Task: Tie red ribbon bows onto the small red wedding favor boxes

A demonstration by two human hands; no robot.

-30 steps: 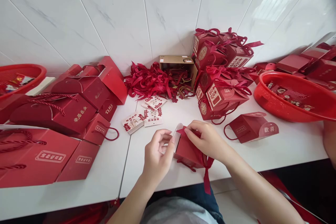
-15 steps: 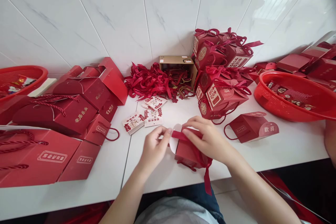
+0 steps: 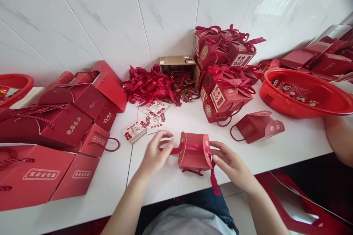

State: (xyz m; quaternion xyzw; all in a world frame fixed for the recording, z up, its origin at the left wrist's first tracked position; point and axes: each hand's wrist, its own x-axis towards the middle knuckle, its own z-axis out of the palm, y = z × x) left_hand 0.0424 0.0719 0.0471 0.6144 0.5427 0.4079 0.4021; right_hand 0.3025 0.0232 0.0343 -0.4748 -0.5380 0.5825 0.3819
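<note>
A small red gift box (image 3: 194, 159) stands on the white table in front of me, its two rounded flaps upright. Across its top a dark red ribbon (image 3: 195, 147) runs between the flaps and comes out on both sides; the right end dangles over the table edge. To the left of the box, my left hand (image 3: 157, 154) has its thumb and fingers parted, with the left ribbon end passing behind them. My right hand (image 3: 231, 163) is at the right flap, fingers spread beside it, thumb near the ribbon. Whether it presses the flap is hard to make out.
Printed cards (image 3: 135, 130) lie left of centre. Behind are a ribbon heap (image 3: 149, 84) and an open carton (image 3: 176, 61). Tied boxes (image 3: 231, 97) are stacked right, near an untied box (image 3: 252, 128) and a red basket (image 3: 306, 108). Red bags (image 3: 66, 172) fill the left. Another person's arm (image 3: 339, 139) shows at right.
The box has turned, and both its flaps now stand upright with the ribbon across. My left hand has let go of the pinched ribbon and drawn left; my right hand has moved off the top.
</note>
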